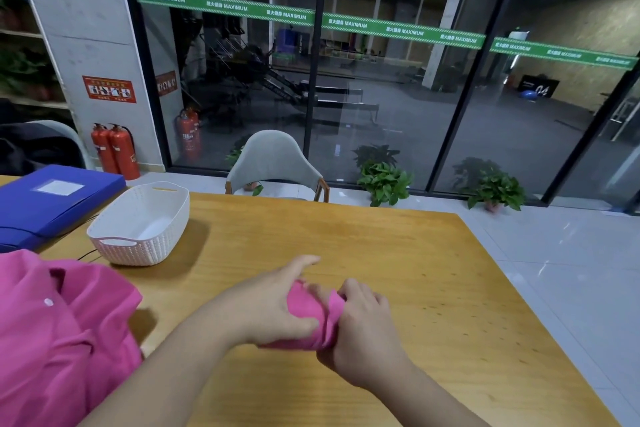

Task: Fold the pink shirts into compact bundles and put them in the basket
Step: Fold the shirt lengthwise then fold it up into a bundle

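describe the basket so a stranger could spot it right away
On the wooden table, look to the far left corner, beside the blue folder. The basket is the white woven-look plastic tub with slot handles, the only open container there.

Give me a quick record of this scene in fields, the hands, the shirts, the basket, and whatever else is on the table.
left hand: grips the pink bundle from its left side
right hand: fingers curled round the bundle's right end
pink bundle: rolled tight, held between both hands just over the wooden table
unfolded pink shirt: loose at the near left, collar and button showing
basket: white, on the table to the far left, nothing visible inside
blue folder: flat, left of the basket
task state: no bundle in the basket yet
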`<action>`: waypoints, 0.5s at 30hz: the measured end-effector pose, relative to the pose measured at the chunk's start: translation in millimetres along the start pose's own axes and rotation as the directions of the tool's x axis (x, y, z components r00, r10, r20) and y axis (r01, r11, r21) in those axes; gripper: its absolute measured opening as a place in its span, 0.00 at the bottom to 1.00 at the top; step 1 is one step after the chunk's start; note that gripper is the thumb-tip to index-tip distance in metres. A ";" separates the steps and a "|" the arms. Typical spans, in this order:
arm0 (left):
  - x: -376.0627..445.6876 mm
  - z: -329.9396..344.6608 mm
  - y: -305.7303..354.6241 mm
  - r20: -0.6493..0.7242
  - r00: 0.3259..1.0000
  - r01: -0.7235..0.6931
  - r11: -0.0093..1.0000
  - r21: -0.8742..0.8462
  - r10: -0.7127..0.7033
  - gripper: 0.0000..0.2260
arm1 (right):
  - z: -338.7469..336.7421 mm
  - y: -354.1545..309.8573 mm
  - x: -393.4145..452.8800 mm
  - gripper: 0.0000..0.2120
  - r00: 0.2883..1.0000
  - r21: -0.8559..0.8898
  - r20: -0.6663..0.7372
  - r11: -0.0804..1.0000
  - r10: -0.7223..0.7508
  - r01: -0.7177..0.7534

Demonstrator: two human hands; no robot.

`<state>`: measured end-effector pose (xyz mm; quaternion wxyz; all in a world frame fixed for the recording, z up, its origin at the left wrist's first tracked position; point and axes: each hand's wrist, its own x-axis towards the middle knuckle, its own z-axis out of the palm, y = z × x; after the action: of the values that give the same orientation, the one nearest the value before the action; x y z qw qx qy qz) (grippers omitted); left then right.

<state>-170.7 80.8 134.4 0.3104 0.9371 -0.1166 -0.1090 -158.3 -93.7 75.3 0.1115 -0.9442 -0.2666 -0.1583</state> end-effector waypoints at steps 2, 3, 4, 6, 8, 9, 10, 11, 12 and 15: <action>0.2 -4.7 -8.3 0.009 0.999 0.039 0.986 -0.163 -0.038 0.24 | -5.5 0.1 1.3 0.35 0.997 0.098 0.058 0.993 0.055 -0.060; 0.1 -5.4 -12.7 -0.002 0.999 0.037 0.968 -0.249 -0.038 0.20 | -9.2 -0.6 1.6 0.35 0.988 0.154 0.132 0.983 0.074 -0.095; -1.4 -5.0 -15.5 -0.007 0.999 0.033 0.941 -0.337 -0.038 0.20 | -13.5 -1.5 2.4 0.36 0.982 0.183 0.170 0.976 0.084 -0.115; -3.1 -0.6 -21.6 0.002 0.998 0.056 0.857 -0.513 -0.064 0.22 | -18.9 -1.5 6.9 0.38 0.979 0.189 0.180 0.973 0.095 -0.129; -4.4 5.3 -22.9 0.005 0.994 0.088 0.752 -0.653 -0.111 0.23 | -21.6 -0.3 11.6 0.40 0.964 0.211 0.244 0.965 0.101 -0.155; -4.5 7.5 -22.7 -0.007 0.991 0.095 0.725 -0.682 -0.137 0.22 | -20.1 0.8 12.3 0.41 0.945 0.278 0.308 0.939 0.111 -0.201; -4.1 9.2 -23.0 -0.026 0.986 0.100 0.719 -0.688 -0.163 0.21 | -18.2 1.2 12.0 0.40 0.922 0.398 0.374 0.880 0.102 -0.259; -3.7 10.4 -23.2 -0.046 0.982 0.104 0.721 -0.685 -0.185 0.20 | -16.3 0.7 12.4 0.38 0.908 0.550 0.409 0.771 0.087 -0.321; -3.1 11.5 -23.3 -0.069 0.977 0.102 0.721 -0.686 -0.204 0.18 | -16.1 -0.4 13.1 0.33 0.903 0.697 0.420 0.604 0.092 -0.386; -0.3 15.0 -23.0 -0.134 0.954 0.089 0.678 -0.730 -0.269 0.16 | -25.0 -8.0 14.2 0.09 0.892 0.849 0.417 0.276 0.176 -0.451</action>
<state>-171.7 90.5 108.7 0.6493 0.7549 0.0649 -0.0663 -157.1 -87.8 104.5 0.6233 -0.7543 -0.1264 0.1628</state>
